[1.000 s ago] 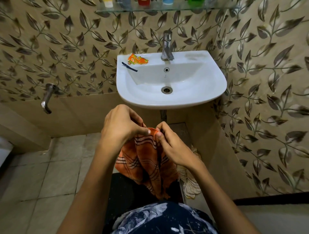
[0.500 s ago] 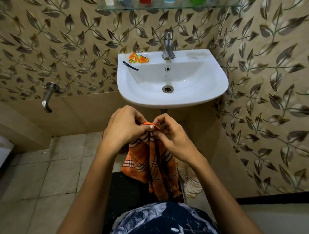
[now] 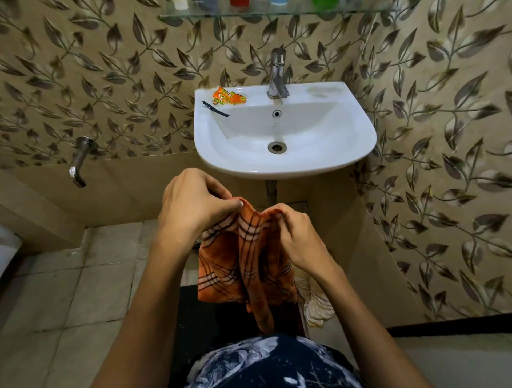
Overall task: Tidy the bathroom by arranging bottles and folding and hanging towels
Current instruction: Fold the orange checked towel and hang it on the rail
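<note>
Both hands are curled onto the top edge of an orange checked towel [image 3: 243,263], held up just below the front rim of the sink [image 3: 282,166]. It's pinched by the left hand [image 3: 194,205] between thumb and fingers at one upper corner, and bunched up by the right hand [image 3: 293,235] at the other, with the two hands kept close together. Most of the cloth is left hanging down in loose folds between the forearms, over a dark mat [image 3: 210,326] on the tiled floor. A pale crumpled cloth [image 3: 315,304] can be seen on the floor just right of the towel. On the sink's back left ledge an orange sachet [image 3: 228,97] and a small dark strip [image 3: 215,108] are laid side by side, left of the tap [image 3: 277,74]. Up top, a glass shelf [image 3: 277,12] is loaded with bottles [image 3: 240,2], though only their bases are caught in view. A wall spout [image 3: 79,160] is mounted off to the left.
</note>
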`<state>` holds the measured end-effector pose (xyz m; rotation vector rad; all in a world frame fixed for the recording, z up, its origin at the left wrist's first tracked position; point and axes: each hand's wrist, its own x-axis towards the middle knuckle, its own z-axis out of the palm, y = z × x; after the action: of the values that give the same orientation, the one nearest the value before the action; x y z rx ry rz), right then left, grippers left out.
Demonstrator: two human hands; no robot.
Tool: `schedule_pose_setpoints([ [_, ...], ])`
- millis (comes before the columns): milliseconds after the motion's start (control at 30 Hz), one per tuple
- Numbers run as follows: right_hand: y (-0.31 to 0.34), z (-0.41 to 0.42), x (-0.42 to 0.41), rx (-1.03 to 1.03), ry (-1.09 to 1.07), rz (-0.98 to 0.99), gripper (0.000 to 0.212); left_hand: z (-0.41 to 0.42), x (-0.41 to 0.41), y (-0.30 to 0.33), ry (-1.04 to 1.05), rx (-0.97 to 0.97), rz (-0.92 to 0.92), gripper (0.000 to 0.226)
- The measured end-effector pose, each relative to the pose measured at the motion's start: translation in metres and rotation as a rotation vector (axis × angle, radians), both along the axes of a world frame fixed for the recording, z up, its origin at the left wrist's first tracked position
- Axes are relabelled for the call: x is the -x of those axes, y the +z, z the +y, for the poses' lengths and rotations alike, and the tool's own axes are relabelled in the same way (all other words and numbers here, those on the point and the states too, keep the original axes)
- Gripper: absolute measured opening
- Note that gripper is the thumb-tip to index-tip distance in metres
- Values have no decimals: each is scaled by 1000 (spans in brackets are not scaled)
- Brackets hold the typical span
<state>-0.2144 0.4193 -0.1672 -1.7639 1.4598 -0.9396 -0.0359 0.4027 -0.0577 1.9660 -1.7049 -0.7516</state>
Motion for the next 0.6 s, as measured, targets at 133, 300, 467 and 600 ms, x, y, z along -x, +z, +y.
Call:
schedule_pose_setpoints([
  [133, 18, 6, -8, 4, 47, 29, 27, 0, 5, -6, -116, -145, -17, 49],
  [300, 34, 8, -12, 64, 82, 84, 23, 4, 13, -9, -323, -216, 6, 66],
  [467, 33, 9, -10, 104, 18, 30, 18, 4, 14, -15, -291, -104, -21, 19],
  [600, 29, 8, -5, 122, 19, -2, 8, 7, 19, -15, -187, 9, -44, 17],
])
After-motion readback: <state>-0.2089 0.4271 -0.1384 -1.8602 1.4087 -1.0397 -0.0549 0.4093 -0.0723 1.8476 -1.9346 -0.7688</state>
